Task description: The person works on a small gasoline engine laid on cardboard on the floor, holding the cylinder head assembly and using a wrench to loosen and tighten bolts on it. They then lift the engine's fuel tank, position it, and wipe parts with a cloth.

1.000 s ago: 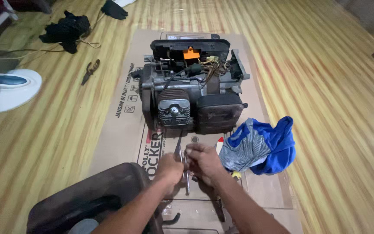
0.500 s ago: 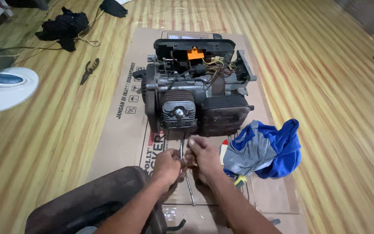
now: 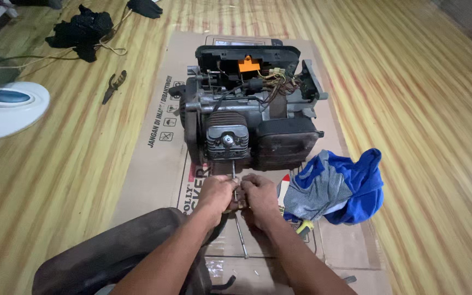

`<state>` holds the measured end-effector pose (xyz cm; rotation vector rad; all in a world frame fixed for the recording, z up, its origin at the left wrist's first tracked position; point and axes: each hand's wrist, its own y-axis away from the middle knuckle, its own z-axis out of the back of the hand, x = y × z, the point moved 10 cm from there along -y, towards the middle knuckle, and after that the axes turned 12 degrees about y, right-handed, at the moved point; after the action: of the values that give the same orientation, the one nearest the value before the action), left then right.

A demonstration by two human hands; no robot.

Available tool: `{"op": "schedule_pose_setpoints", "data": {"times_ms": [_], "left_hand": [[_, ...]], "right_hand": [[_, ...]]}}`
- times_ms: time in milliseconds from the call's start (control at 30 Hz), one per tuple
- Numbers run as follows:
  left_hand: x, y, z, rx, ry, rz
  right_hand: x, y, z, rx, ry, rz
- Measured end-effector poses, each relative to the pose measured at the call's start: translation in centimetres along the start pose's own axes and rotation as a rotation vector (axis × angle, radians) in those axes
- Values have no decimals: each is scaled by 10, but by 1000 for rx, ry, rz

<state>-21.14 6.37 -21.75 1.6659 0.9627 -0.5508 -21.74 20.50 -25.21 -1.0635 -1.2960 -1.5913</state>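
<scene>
A small dark engine [image 3: 247, 120] with exposed wires and an orange part on top stands on flattened cardboard [image 3: 162, 136]. Just in front of it, my left hand [image 3: 217, 195] and my right hand [image 3: 259, 198] are closed together around a thin metal rod tool [image 3: 240, 232]. The rod runs from the engine's finned cylinder head [image 3: 227, 141] back toward me between both hands. What the fingers pinch at the rod's middle is hidden.
A blue and grey cloth [image 3: 337, 186] lies right of my hands, with a yellow-handled tool [image 3: 304, 226] poking out beneath it. Pliers [image 3: 114, 86] and black cloths [image 3: 80, 30] lie far left on the wooden floor. A white fan base [image 3: 6, 109] sits at left. My dark-clothed knee [image 3: 110, 257] is below.
The view has shifted slightly. My hands stayed on the rod in front of the engine, drawn a little closer together.
</scene>
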Motion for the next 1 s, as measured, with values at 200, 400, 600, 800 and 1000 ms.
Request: {"op": "schedule_pose_setpoints", "data": {"times_ms": [200,400,600,800,1000], "left_hand": [[0,-3,2,0,-90,-30],[1,-15,5,20,-141,-86],[2,-21,12,3,-365,-193],[2,-37,9,74,-237,-155],[-24,-39,7,-20,-323,-325]], "right_hand": [[-16,0,-1,56,26,-101],[3,-7,9,-61,688,158],[34,13,12,-148,822,328],[67,54,8,-72,658,222],[80,64,-1,-49,662,148]]}}
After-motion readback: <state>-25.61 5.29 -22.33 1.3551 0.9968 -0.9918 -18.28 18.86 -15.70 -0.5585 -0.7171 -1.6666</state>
